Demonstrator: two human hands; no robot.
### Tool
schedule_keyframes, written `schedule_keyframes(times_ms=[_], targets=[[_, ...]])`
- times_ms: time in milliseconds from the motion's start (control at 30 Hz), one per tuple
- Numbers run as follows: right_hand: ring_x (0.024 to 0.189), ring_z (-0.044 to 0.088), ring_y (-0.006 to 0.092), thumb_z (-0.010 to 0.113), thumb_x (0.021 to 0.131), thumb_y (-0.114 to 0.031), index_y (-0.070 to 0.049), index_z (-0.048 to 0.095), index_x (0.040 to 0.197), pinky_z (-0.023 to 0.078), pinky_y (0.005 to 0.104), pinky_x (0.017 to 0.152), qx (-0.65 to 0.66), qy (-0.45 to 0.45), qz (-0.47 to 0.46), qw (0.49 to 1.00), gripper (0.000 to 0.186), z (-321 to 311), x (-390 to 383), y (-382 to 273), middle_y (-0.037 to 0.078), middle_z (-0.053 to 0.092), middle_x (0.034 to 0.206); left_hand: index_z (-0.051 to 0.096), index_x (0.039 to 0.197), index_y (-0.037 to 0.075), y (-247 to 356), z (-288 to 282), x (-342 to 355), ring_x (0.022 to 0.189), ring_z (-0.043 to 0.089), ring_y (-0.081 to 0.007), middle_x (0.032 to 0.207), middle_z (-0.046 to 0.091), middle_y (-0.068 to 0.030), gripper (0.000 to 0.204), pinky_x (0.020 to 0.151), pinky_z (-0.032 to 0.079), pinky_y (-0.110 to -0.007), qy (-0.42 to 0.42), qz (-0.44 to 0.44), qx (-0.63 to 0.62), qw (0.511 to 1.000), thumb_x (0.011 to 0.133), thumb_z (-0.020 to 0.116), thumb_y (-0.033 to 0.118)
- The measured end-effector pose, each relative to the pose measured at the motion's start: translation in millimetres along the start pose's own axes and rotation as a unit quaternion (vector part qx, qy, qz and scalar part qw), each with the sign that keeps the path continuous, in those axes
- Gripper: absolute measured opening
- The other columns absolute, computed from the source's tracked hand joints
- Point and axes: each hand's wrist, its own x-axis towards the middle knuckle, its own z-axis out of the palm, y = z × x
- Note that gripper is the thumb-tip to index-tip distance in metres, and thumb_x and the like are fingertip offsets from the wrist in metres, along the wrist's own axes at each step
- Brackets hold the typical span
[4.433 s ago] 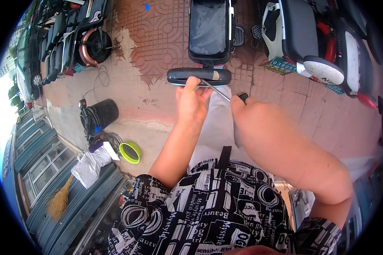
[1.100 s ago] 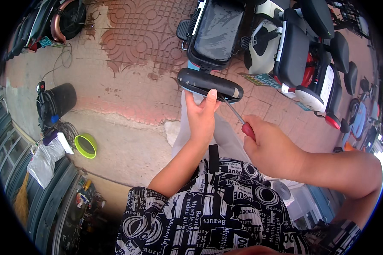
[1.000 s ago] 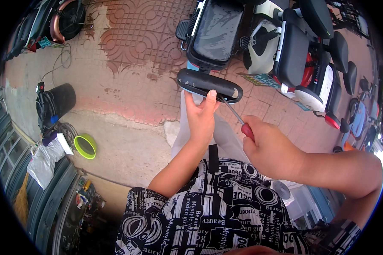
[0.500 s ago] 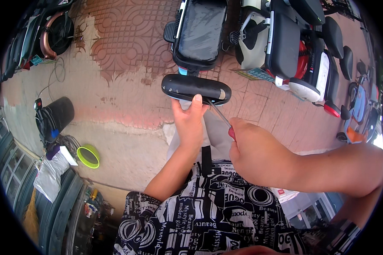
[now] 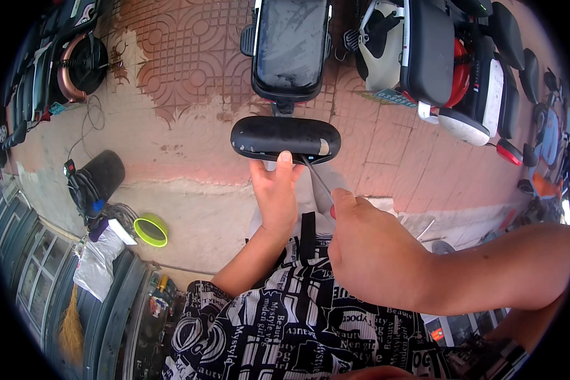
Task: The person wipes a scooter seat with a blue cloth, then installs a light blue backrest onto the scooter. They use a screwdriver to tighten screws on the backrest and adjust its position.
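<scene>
A black oblong padded piece (image 5: 278, 133), scuffed pale at its right end, sits in my left hand (image 5: 273, 196), with my thumb on its near edge and my fingers underneath. My right hand (image 5: 380, 253) is closed round the red handle of a screwdriver (image 5: 318, 178). The metal shaft runs into the gap along the near edge of the pad, just right of my left thumb; the tip is hidden there.
Parked scooters stand at left (image 5: 76, 69), centre (image 5: 288, 44) and right (image 5: 427, 63). At lower left are a black bucket (image 5: 104, 171), coiled hose, green basin (image 5: 151, 227), white sack (image 5: 99, 272) and straw broom (image 5: 71, 326) beside grey metal-framed windows.
Over the last second the view has turned; the pad now lies more level and a little lower and further left in the picture. Both hands moved with it, the screwdriver staying in the gap.
</scene>
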Motion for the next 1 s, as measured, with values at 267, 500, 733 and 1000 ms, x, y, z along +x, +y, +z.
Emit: schedule_keyframes(times_ms=[267, 500, 733, 1000], targets=[[0.083, 0.062, 0.0453, 0.050, 0.083, -0.002, 0.013, 0.046, 0.103, 0.050, 0.0481, 0.076, -0.021, 0.011, -0.033, 0.999, 0.026, -13, 1, 4, 0.033, 0.060, 0.087, 0.041, 0.129, 0.007, 1, 2, 0, 0.108, 0.052, -0.0145, 0.124, 0.048, -0.0043, 0.038, 0.085, 0.050, -0.034, -0.009, 0.010, 0.009, 1.000, 0.096, 0.059, 0.015], [0.086, 0.062, 0.0453, 0.052, 0.083, -0.005, 0.009, 0.050, 0.100, 0.049, 0.0489, 0.077, -0.127, -0.066, 0.009, 0.990, 0.023, -38, 14, -13, 0.031, 0.062, 0.088, 0.034, 0.134, 0.004, 3, -2, 1, 0.117, 0.049, -0.0187, 0.133, 0.039, -0.0073, 0.050, 0.093, 0.051, -0.038, -0.004, 0.010, 0.001, 1.000, 0.094, 0.062, 0.018], [0.091, 0.062, 0.0437, 0.052, 0.083, -0.005, 0.009, 0.052, 0.104, 0.048, 0.0484, 0.081, -0.226, -0.068, -0.033, 0.971, 0.025, -44, 11, -26, 0.030, 0.062, 0.090, 0.011, 0.151, 0.006, 6, -14, 8, 0.135, 0.035, -0.0286, 0.141, 0.041, -0.0167, 0.088, 0.110, 0.030, -0.047, 0.082, 0.198, 0.172, 0.961, 0.088, 0.071, 0.024], [0.084, 0.062, 0.0396, 0.050, 0.083, -0.002, 0.005, 0.054, 0.106, 0.049, 0.0447, 0.074, -0.338, -0.064, -0.058, 0.937, 0.025, -89, -36, -57, 0.024, 0.062, 0.089, 0.058, 0.128, 0.012, 50, -45, 45, 0.131, 0.039, -0.0341, 0.130, 0.051, -0.0059, 0.063, 0.112, 0.021, -0.058, -0.158, 0.394, 0.526, 0.737, 0.072, 0.081, 0.031]])
